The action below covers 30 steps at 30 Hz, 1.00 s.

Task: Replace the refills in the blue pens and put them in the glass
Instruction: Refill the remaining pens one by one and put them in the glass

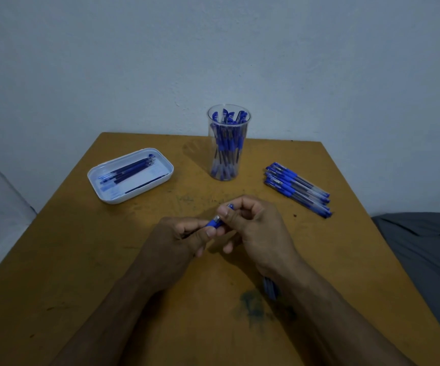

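Both forearms enter over the desk's (139,326) near edge. Left hand (176,241) and right hand (256,228), mid-desk: each pinches one end of a blue pen (215,222); whether parts are separating or joining cannot be told. Blue item under right wrist (270,287): blurred, unidentified. White tray of refills (130,175), far-left corner. Clear glass (228,143), far edge, crowded with pens. Row of blue pens (297,188), right edge. Risks, judged: small tip piece slipping from fingertips and rolling away; refill bending if pushed askew; crowded glass tipping when another pen is dropped in.
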{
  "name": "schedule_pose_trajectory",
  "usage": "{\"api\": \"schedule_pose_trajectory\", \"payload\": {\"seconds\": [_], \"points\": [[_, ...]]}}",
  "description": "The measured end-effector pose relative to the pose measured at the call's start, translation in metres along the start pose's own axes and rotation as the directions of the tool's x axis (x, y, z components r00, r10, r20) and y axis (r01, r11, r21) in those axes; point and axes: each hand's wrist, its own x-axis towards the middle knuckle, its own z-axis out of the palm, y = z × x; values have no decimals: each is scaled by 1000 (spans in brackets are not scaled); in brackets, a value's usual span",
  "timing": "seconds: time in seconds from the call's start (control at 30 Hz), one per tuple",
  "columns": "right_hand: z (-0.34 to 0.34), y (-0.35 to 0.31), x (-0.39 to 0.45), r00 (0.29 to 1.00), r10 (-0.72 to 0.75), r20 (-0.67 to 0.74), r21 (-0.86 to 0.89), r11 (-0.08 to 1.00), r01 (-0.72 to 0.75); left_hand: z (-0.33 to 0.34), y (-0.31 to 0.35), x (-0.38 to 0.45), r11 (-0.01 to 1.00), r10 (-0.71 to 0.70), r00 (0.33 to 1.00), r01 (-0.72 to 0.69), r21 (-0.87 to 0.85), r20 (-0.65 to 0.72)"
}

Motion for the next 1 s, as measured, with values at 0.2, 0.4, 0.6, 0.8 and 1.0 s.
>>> {"api": "schedule_pose_trajectory", "payload": {"seconds": [0.2, 0.4, 0.6, 0.8, 1.0], "points": [[6, -3, -7, 1000, 2, -19, 83, 997, 0, -3, 4, 0, 999, 19, 1000, -18, -41, 21], [3, -12, -8, 997, 11, -75, 198, 980, 5, -1, 6, -1, 999, 12, 1000, -13, -36, -22], [-5, -8, -4, 956, -147, -253, -242, 967, 85, -6, -1, 4, 989, -99, 963, 67, -132, -249], [5, -7, -13, 983, -182, -29, -786, 612, 90, -8, 1, 4, 993, -119, 955, 115, -34, -273], [14, -3, -13, 991, -131, -17, -901, 432, 42, -5, 8, -1, 998, -67, 977, 63, -30, -201]]}}
